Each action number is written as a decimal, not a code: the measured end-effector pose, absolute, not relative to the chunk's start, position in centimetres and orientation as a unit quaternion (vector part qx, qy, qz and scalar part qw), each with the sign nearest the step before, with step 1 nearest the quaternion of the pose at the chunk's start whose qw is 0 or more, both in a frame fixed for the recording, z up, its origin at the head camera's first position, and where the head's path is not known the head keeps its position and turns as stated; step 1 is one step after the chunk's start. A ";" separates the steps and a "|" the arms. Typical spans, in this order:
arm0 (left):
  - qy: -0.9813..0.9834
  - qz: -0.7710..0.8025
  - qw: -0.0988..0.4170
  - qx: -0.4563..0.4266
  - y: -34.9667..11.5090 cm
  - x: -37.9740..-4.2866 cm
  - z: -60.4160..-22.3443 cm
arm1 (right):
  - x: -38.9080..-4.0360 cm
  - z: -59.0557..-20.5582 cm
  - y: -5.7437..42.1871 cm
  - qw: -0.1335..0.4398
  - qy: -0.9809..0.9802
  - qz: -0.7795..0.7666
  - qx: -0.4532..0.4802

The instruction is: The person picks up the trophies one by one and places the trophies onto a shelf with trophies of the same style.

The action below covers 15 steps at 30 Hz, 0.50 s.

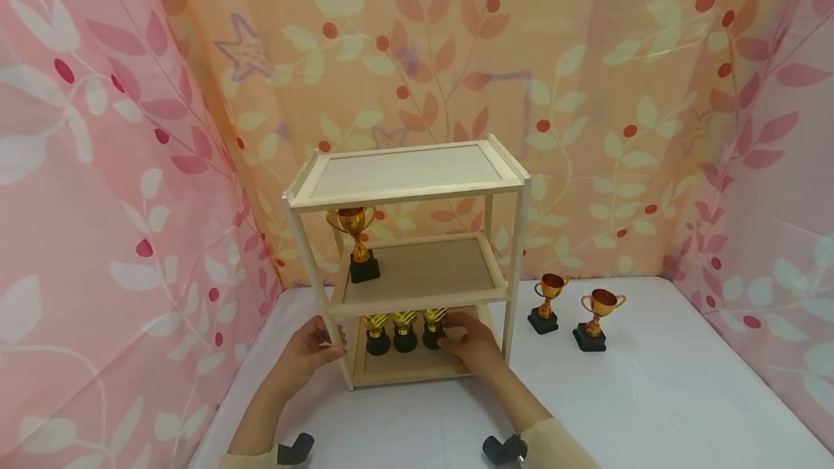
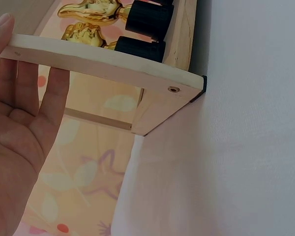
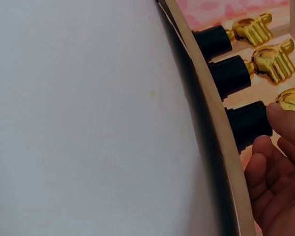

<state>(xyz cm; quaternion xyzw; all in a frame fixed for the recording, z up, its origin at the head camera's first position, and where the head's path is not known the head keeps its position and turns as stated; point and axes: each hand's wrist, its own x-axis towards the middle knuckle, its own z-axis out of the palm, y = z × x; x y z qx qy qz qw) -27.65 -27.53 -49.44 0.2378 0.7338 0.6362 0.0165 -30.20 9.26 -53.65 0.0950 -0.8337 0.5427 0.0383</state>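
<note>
My left hand (image 1: pixel 306 353) holds the front left post of a small wooden shelf (image 1: pixel 410 302); in the left wrist view, thumb and fingers lie on opposite sides of that post (image 2: pixel 103 61). On the bottom tier, my right hand (image 1: pixel 476 346) pinches the rightmost gold thumbs-up trophy (image 1: pixel 434 328) at its round black base (image 3: pixel 248 123). Beside it in a row stand a middle thumbs-up trophy (image 1: pixel 405 331) and a left one (image 1: pixel 377 335), both upright. A gold cup trophy (image 1: pixel 358 244) with a square black base stands at the left of the middle tier.
Two more gold cup trophies, a nearer one (image 1: pixel 591 320) and a farther one (image 1: pixel 546 302), stand on the white tablecloth (image 1: pixel 651 404) right of the shelf. Patterned curtains (image 1: pixel 586 93) enclose the table at the back and sides. The shelf's top panel (image 1: pixel 410 171) overhangs the lower tiers.
</note>
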 end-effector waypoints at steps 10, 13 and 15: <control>0.745 0.628 0.015 0.224 -27.4 -27.5 -49.1 | -28.3 -52.9 10.3 0.035 -0.851 0.512 0.108; 0.747 0.628 0.016 0.218 -27.3 -27.4 -49.0 | -27.5 -52.7 10.6 0.025 -0.855 0.502 0.128; 0.748 0.627 0.015 0.216 -27.3 -27.3 -49.0 | -27.0 -52.4 10.7 0.026 -0.859 0.491 0.144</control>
